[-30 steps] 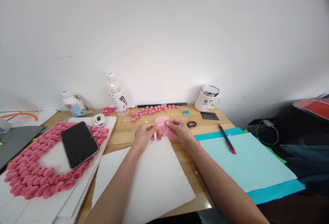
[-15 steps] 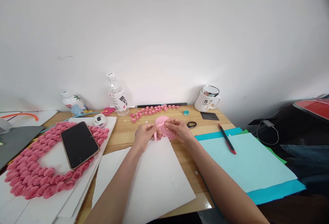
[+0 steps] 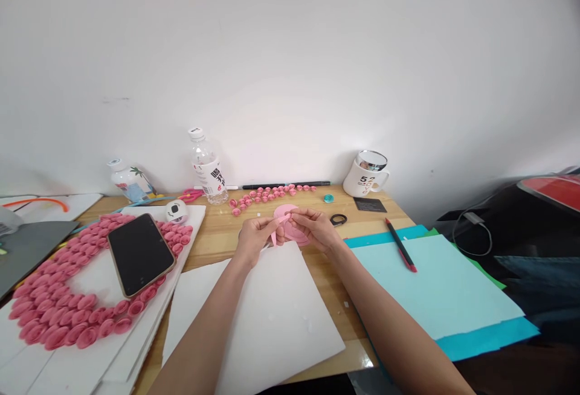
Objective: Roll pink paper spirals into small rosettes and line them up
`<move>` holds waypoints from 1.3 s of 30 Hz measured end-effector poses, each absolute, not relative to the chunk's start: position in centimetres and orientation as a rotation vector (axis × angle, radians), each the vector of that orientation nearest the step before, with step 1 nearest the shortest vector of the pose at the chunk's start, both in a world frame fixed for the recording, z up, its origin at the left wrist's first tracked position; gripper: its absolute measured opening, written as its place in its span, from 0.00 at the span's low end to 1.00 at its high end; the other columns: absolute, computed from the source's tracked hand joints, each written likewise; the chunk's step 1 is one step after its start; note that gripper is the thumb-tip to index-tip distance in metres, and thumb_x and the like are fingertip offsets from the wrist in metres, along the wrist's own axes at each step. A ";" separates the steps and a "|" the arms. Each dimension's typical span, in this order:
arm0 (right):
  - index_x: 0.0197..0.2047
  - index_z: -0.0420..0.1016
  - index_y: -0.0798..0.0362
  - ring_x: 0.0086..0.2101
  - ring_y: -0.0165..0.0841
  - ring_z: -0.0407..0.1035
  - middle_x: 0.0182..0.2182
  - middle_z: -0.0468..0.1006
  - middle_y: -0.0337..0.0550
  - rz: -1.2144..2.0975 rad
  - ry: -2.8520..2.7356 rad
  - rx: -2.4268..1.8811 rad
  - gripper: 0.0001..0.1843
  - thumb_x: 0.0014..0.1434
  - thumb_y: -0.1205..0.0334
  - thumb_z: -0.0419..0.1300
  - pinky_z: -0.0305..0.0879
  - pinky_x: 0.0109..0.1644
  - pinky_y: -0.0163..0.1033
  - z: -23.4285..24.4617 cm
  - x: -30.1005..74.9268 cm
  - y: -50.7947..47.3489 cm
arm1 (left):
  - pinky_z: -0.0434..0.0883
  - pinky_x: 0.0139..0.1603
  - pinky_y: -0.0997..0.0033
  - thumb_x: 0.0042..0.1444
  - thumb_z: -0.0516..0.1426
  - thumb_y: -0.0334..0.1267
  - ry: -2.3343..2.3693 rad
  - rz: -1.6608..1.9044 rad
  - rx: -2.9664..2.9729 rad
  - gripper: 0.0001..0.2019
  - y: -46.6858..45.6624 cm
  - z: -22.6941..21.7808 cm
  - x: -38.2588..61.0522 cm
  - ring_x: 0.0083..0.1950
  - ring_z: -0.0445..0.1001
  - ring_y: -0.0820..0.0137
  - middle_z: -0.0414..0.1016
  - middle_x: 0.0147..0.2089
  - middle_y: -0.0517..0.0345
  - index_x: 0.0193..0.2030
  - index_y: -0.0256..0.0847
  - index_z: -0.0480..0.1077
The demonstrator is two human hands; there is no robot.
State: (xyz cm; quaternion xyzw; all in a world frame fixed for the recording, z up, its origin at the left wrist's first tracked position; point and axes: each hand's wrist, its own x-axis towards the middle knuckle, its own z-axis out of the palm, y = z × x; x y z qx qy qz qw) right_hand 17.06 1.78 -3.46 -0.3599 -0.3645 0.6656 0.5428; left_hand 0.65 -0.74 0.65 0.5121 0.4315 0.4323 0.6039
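A narrow pink paper strip (image 3: 281, 220) is pinched at both ends, between the fingertips of the left hand (image 3: 254, 237) and those of the right hand (image 3: 312, 227). It runs nearly level between them, just above the desk. A loose tail of it hangs down from the left fingers and curls slightly. Directly behind and below it a round pink paper piece (image 3: 284, 209) lies flat, partly hidden by the hands.
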 end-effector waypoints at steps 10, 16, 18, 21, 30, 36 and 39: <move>0.23 0.76 0.54 0.24 0.23 0.66 0.22 0.74 0.36 1.539 -0.897 -0.880 0.09 0.37 0.61 0.70 0.66 0.32 0.31 -3.3 17.1 1.7 | 0.65 0.24 0.75 0.45 0.59 0.42 1.000 0.995 1.172 0.13 -0.8 0.7 0.7 0.21 0.66 0.75 0.69 0.19 0.57 0.18 0.34 0.70; 0.30 0.78 0.52 0.31 0.27 0.70 0.30 0.78 0.39 1.566 -0.920 -0.856 0.10 0.39 0.62 0.69 0.69 0.39 0.34 -3.3 17.1 1.6 | 0.66 0.24 0.73 0.45 0.59 0.44 1.013 1.017 1.161 0.14 -0.6 0.5 0.5 0.20 0.66 0.75 0.69 0.19 0.57 0.19 0.34 0.70; 0.30 0.78 0.52 0.29 0.27 0.70 0.28 0.78 0.39 1.570 -0.917 -0.868 0.12 0.38 0.63 0.69 0.69 0.38 0.34 -3.3 17.2 1.6 | 0.66 0.24 0.73 0.45 0.59 0.44 1.013 1.022 1.163 0.14 -0.6 0.4 0.5 0.21 0.66 0.75 0.69 0.19 0.57 0.19 0.34 0.70; 0.28 0.78 0.53 0.26 0.26 0.69 0.24 0.76 0.37 1.571 -0.912 -0.879 0.11 0.38 0.62 0.69 0.69 0.34 0.33 -3.3 17.2 1.6 | 0.66 0.25 0.74 0.45 0.59 0.43 0.993 1.007 1.186 0.14 -0.6 0.4 0.5 0.21 0.66 0.75 0.69 0.19 0.57 0.18 0.34 0.70; 0.24 0.77 0.54 0.24 0.23 0.66 0.22 0.74 0.36 1.544 -0.920 -0.882 0.09 0.37 0.62 0.70 0.65 0.31 0.31 -3.3 17.1 1.7 | 0.64 0.24 0.74 0.45 0.59 0.41 0.998 0.991 1.182 0.13 -0.8 0.6 0.7 0.21 0.66 0.75 0.69 0.19 0.57 0.17 0.34 0.69; 0.30 0.79 0.53 0.29 0.24 0.69 0.30 0.78 0.38 1.589 -0.909 -0.863 0.10 0.40 0.62 0.68 0.67 0.40 0.30 -3.3 17.0 1.6 | 0.65 0.24 0.73 0.46 0.59 0.43 0.987 1.014 1.156 0.14 -0.6 0.5 0.5 0.21 0.66 0.74 0.69 0.19 0.57 0.18 0.34 0.69; 0.30 0.79 0.53 0.29 0.24 0.69 0.30 0.78 0.38 1.580 -0.913 -0.863 0.10 0.40 0.63 0.69 0.67 0.40 0.30 -3.3 16.9 1.5 | 0.65 0.25 0.73 0.46 0.59 0.43 0.982 1.009 1.167 0.14 -0.6 0.7 0.5 0.21 0.66 0.74 0.69 0.19 0.58 0.18 0.34 0.69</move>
